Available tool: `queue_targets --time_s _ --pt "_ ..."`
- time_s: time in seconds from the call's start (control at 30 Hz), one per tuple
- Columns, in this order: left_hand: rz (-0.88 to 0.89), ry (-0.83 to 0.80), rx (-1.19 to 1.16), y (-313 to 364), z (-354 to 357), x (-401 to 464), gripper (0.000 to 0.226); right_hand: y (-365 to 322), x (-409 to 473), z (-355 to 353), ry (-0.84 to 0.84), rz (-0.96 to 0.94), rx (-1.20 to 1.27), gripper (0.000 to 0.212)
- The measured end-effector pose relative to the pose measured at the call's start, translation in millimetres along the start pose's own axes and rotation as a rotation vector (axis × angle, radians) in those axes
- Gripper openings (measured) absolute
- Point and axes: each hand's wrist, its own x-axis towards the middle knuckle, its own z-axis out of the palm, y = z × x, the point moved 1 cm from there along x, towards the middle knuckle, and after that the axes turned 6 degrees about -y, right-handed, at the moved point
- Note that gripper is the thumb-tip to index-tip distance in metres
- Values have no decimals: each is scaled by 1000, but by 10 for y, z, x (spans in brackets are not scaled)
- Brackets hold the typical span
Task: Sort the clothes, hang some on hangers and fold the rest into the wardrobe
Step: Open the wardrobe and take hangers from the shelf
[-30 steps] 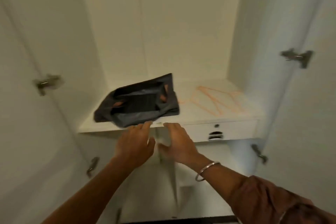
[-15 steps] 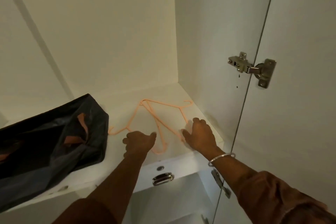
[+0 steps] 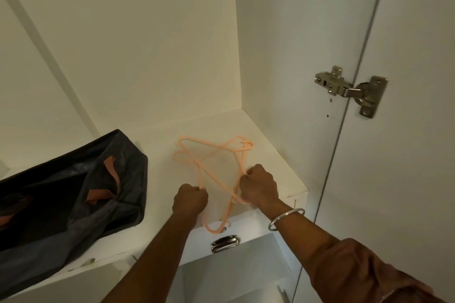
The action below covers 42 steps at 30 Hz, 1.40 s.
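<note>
Thin orange plastic hangers [image 3: 211,155] lie overlapping on the white wardrobe shelf [image 3: 275,155], near its right corner. My left hand [image 3: 189,200] is closed around one hanger's bar. My right hand [image 3: 259,186], with a metal bangle on the wrist, grips the neighbouring hanger bars. One hook [image 3: 214,229] sticks out over the shelf's front edge. A dark grey fabric storage bag [image 3: 73,192] with orange tabs lies on the left of the same shelf.
A drawer front with a metal handle [image 3: 225,243] sits just under the shelf edge. The wardrobe's right door [image 3: 413,130] stands open, with a metal hinge [image 3: 349,90] at the side panel. A lower compartment shows beneath the shelf.
The view swung right and closer to the shelf. Both hands rose from the shelf's front edge onto the hangers and closed on them; the hangers are now gathered and pulled toward the edge.
</note>
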Motion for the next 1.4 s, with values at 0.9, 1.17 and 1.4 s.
queue_targets --time_s 0.9,1.17,1.4 --pt "-71 -1208 -173 -3040 1316 -5785 7 3649 -6640 -501 619 280 181 8" --pt "7 -1409 141 -3560 2334 -7498 8 5063 -8538 -816 938 497 395 12" --pt "166 -1483 313 -3786 3230 -8458 5 5991 -9381 -913 1190 682 531 14"
